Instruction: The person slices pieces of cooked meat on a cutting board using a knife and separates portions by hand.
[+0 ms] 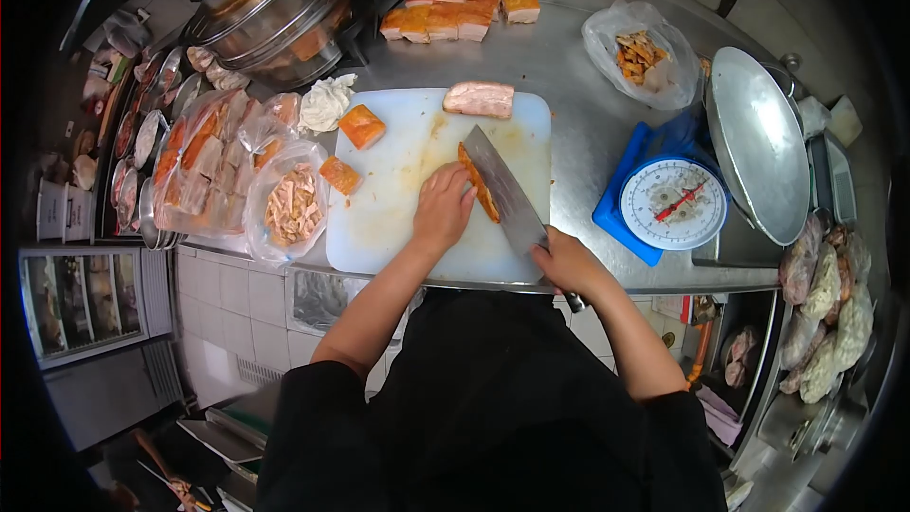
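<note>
On the white cutting board (389,218), my left hand (444,205) has its fingers curled against a narrow strip of crispy roast pork (480,188), holding it to the board. My right hand (572,267) is closed round the handle of a cleaver (507,192), whose broad blade lies along the right side of the strip. Behind them on the board is a larger slab of pork (479,100) with its layered side showing. Two golden-skinned pork chunks (361,127) sit at the board's left side. The lower edge of the strip is partly hidden by the blade.
Several roast pork blocks (441,19) stand at the back of the steel counter. Bags of meat (213,166) crowd the left, near a crumpled white cloth (327,102). A blue dial scale (673,204) with a metal pan (758,142) stands right, beyond it a bag of scraps (640,57).
</note>
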A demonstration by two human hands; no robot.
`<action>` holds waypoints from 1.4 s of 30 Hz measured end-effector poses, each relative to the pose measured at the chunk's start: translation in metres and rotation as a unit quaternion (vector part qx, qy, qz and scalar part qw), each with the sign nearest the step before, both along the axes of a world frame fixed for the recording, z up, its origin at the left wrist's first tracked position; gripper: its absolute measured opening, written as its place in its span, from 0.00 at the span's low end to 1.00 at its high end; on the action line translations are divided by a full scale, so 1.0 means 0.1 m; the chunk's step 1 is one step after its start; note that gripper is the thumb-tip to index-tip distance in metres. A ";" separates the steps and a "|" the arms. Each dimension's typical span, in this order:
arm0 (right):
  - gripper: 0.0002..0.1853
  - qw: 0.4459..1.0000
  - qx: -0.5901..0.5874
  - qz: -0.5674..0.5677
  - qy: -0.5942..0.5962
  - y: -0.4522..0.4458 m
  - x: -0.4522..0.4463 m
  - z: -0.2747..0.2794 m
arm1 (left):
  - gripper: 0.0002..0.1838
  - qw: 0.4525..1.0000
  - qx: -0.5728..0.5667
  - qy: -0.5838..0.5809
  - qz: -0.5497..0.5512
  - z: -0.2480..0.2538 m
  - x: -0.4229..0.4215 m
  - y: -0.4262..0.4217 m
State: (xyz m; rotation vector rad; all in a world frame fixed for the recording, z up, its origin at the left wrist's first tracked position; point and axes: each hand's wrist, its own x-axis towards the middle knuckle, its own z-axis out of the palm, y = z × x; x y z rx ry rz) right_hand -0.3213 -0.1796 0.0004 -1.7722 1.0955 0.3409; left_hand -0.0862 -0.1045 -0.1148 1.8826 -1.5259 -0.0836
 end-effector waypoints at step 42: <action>0.17 0.969 -0.218 0.112 -0.032 0.48 0.28 0.23 | 0.08 0.927 0.090 0.331 0.149 -0.10 0.87 0.76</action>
